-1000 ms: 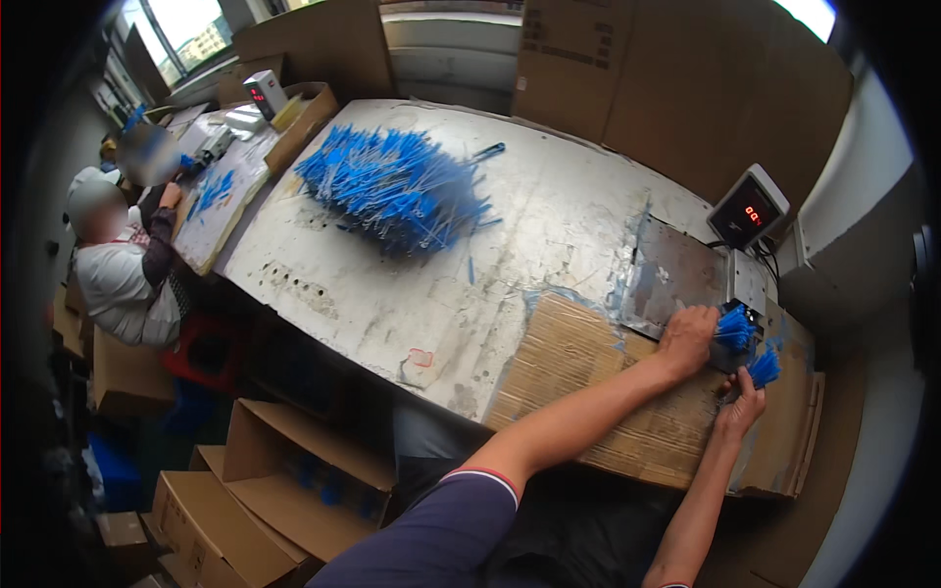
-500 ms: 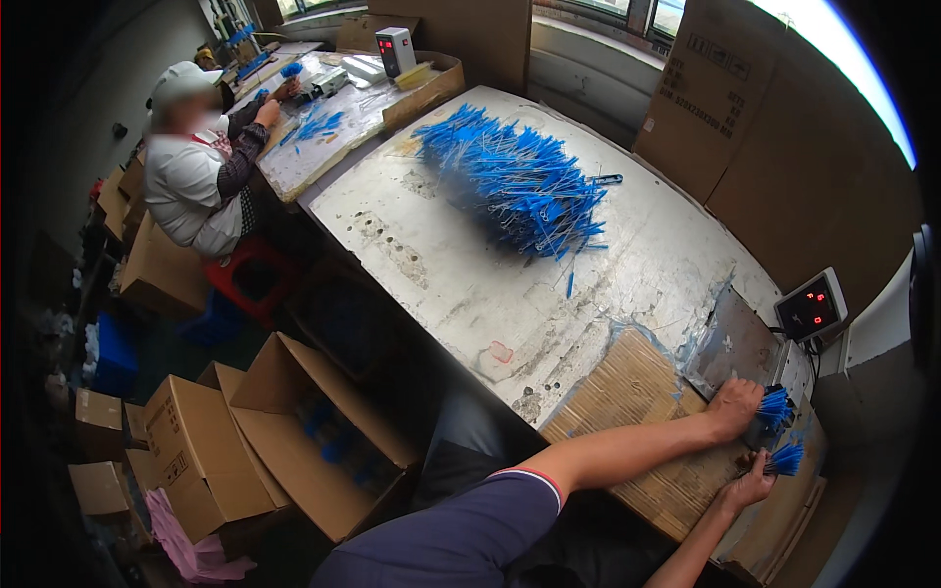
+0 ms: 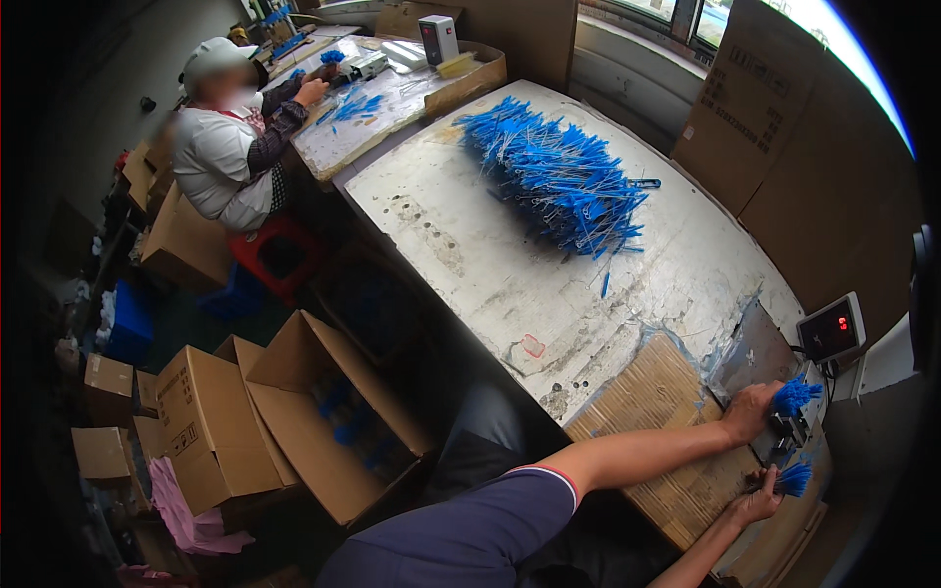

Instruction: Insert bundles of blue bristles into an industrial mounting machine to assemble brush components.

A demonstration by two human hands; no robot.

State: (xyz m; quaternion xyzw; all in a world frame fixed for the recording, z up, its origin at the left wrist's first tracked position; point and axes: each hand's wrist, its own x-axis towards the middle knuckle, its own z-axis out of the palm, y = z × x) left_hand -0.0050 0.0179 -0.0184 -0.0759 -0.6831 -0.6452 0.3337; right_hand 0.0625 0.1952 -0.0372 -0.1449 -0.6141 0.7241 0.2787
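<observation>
Holding 2 blue bundles (image 3: 796, 396), L hand (image 3: 752, 413), R hand (image 3: 757, 502), farther apart now

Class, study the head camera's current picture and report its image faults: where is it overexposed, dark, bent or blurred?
In the head view, the bright strip at upper right is blown out; below the white table lies deep shadow; the table's far edge bows and the corners go black; the co-worker's head is blurred; the left hand and right hand look fairly clear.
</observation>
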